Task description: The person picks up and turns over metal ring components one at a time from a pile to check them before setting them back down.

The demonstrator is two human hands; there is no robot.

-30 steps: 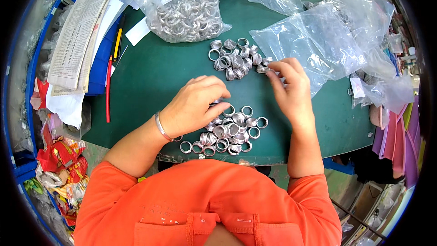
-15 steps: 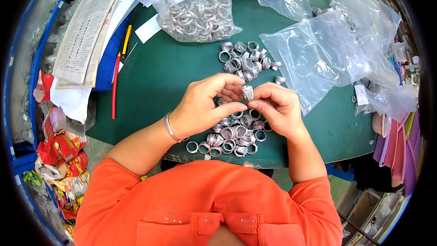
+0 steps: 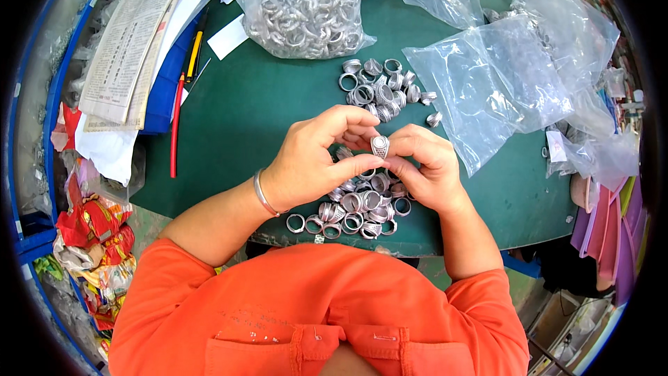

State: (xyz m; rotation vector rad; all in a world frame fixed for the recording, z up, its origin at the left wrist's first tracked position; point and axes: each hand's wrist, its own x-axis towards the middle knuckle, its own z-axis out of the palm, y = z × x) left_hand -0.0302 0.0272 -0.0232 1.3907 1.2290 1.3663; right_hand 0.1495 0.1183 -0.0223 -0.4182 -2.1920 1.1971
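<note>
Whereas a second ago the right hand (image 3: 430, 167) was out at the far heap (image 3: 381, 90), it is now drawn in beside the left hand (image 3: 306, 145), and a grey metal ring (image 3: 379, 145) stands up between the two, over the far side of the near heap (image 3: 353, 203). Half a second ago the ring showed its pierced side; now its round face has turned into view. The right thumb and fingers pinch it; the left thumb's tip comes to its lower edge, though I can't tell whether that hand grips too. Both hands hide part of the near heap. Beyond the far heap sits a bulging clear bag (image 3: 306, 21) full of silvery rings, while a flat, crinkled plastic bag (image 3: 465, 87) lies to the right, close by two stray rings (image 3: 433, 120). Smooth dark green covers the tabletop (image 3: 229, 108); the heaped rings are dull silver, some ridged, some plain hoops.
</note>
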